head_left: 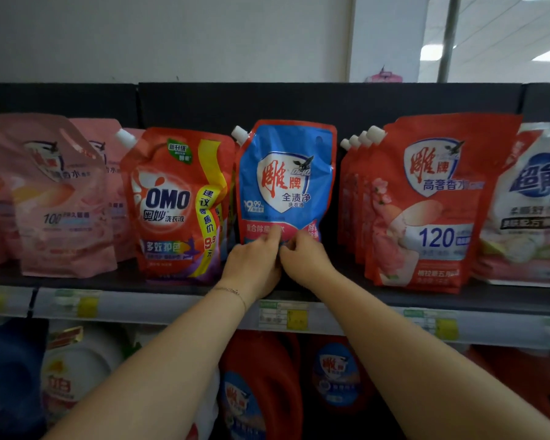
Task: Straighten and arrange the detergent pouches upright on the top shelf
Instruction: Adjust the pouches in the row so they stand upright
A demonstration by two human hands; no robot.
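Note:
A blue detergent pouch [286, 179] with a red border and a white spout stands upright at the middle of the top shelf [426, 301]. My left hand [254, 265] and my right hand [302, 258] meet at its bottom edge, both pinching the lower seam. Left of it stands a red OMO pouch [175, 204], leaning slightly. Further left are pale pink pouches [54, 198], tilted. To the right stands a row of red pouches [426, 201], one behind another, then a white pouch [527, 211] at the edge of view.
Price labels [283, 314] run along the shelf's front rail. On the lower shelf stand red detergent bottles [261, 385] and white and blue jugs [70, 366]. A dark back panel [299, 103] rises behind the pouches. A gap lies between the blue pouch and the red row.

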